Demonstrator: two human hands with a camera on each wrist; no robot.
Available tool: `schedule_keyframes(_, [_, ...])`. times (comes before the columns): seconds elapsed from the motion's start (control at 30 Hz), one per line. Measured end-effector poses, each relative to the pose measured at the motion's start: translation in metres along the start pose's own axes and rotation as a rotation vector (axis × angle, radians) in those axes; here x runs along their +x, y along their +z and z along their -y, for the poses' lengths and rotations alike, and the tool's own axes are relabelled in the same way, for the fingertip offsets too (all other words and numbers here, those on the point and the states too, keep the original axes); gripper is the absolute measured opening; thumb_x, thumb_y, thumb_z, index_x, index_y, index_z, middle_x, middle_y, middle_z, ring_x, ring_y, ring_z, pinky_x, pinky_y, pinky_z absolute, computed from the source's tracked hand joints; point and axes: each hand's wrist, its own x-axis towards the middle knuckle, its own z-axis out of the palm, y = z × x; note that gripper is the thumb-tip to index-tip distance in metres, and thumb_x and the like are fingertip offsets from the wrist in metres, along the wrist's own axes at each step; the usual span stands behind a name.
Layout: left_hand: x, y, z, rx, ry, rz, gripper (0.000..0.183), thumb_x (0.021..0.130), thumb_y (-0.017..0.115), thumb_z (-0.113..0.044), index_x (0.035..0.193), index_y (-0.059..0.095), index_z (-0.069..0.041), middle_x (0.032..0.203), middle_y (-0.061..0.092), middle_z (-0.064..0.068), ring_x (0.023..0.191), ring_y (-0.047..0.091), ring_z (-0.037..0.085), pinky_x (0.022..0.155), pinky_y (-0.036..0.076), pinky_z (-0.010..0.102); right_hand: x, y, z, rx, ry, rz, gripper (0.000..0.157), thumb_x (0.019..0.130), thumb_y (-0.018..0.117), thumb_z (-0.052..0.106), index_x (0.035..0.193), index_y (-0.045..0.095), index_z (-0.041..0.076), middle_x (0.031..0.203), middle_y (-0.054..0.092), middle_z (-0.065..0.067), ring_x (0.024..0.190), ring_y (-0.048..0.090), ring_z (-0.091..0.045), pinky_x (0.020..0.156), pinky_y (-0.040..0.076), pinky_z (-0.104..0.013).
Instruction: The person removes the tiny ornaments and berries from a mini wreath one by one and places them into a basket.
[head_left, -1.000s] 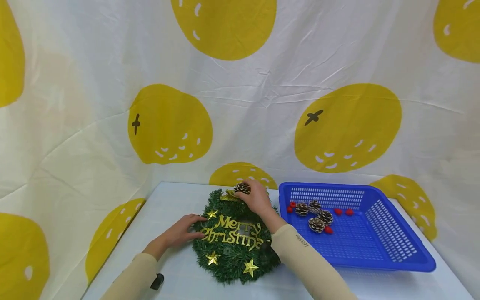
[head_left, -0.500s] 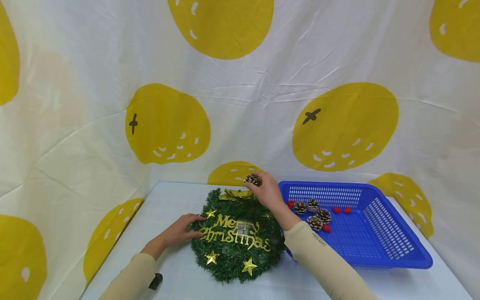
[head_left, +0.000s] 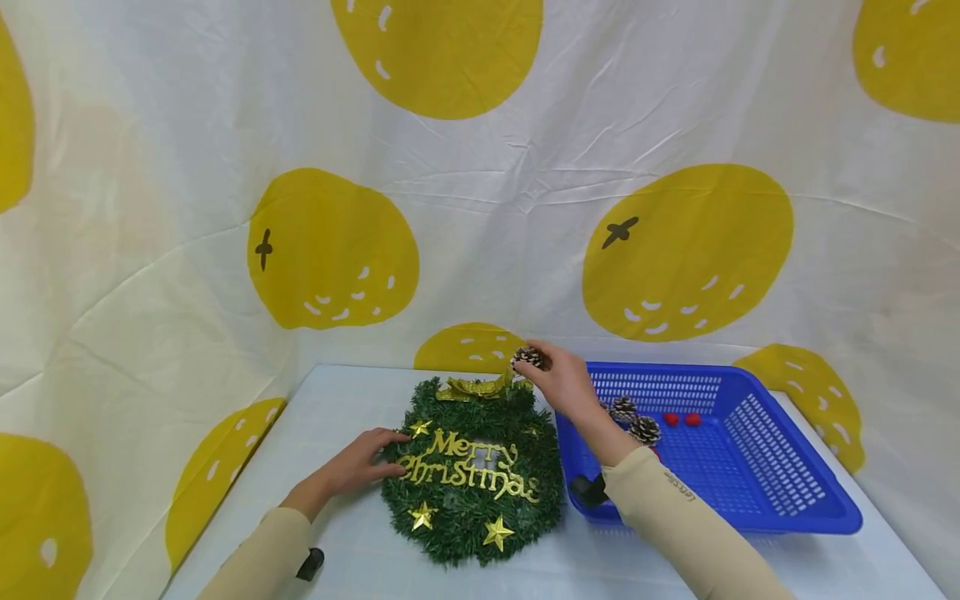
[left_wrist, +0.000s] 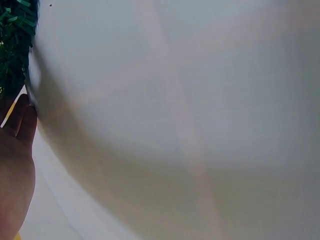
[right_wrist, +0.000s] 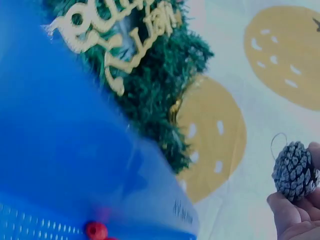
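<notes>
A round green wreath [head_left: 457, 529] with gold "Merry Christmas" lettering [head_left: 471, 468], gold stars [head_left: 498, 533] and a gold bow [head_left: 472, 388] at its far edge lies on the table. My left hand [head_left: 360, 465] rests at its left rim, fingers stretched over the greenery. Beyond the wreath's far right edge, my right hand [head_left: 562, 379] pinches a frosted pinecone [head_left: 527, 358] between thumb and fingers. In the right wrist view a thin wire loop sticks out of that pinecone [right_wrist: 295, 171].
A blue plastic basket [head_left: 772, 523] stands at the right, holding pinecones [head_left: 643, 430] and red berries [head_left: 693, 419], partly hidden by my right arm. White cloth with yellow fruit prints [head_left: 690, 250] hangs behind the table [head_left: 352, 550].
My right hand has lifted the pinecone off the bow area and carried it right, toward the basket side. The gold bow is now uncovered. My left hand has stayed at the wreath.
</notes>
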Motion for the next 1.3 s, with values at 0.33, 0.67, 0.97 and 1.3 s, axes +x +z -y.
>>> schedule_keyframes(0.33, [0.0,0.001,0.004,0.008,0.013,0.008,0.056,0.092,0.067,-0.04,0.136,0.055,-0.008,0.133,0.054,0.015,0.125,0.048,0.039,0.1,0.038,0.059,-0.002,-0.031,-0.018,-0.023,0.051,-0.035,0.055,0.094,0.066,0.04,0.139,0.056,0.01,0.135,0.058,-0.017,0.119,0.056,-0.036,0.094,0.047,-0.052])
schedule_keyframes(0.67, [-0.002,0.0,0.003,0.006,0.01,0.005,0.055,0.092,0.067,-0.04,0.136,0.055,-0.007,0.133,0.054,0.015,0.124,0.048,0.039,0.099,0.039,0.059,-0.004,-0.062,-0.039,-0.006,0.121,-0.036,0.06,0.095,0.062,0.042,0.142,0.049,0.006,0.141,0.052,-0.02,0.128,0.049,-0.037,0.1,0.042,-0.054])
schedule_keyframes(0.97, [-0.004,0.0,0.001,0.001,0.005,0.006,0.056,0.093,0.066,-0.041,0.136,0.055,-0.007,0.133,0.054,0.016,0.125,0.047,0.041,0.099,0.038,0.06,-0.01,-0.081,-0.063,-0.064,0.198,-0.022,0.063,0.098,0.058,0.042,0.144,0.046,0.001,0.14,0.05,-0.026,0.127,0.047,-0.042,0.098,0.042,-0.056])
schedule_keyframes(1.3, [-0.002,-0.001,0.001,0.004,0.005,0.0,0.056,0.092,0.066,-0.041,0.136,0.055,-0.009,0.134,0.054,0.016,0.125,0.047,0.04,0.1,0.038,0.059,-0.015,-0.097,-0.092,-0.155,0.215,-0.044,0.061,0.099,0.057,0.038,0.14,0.048,-0.005,0.134,0.051,-0.031,0.121,0.049,-0.047,0.096,0.042,-0.059])
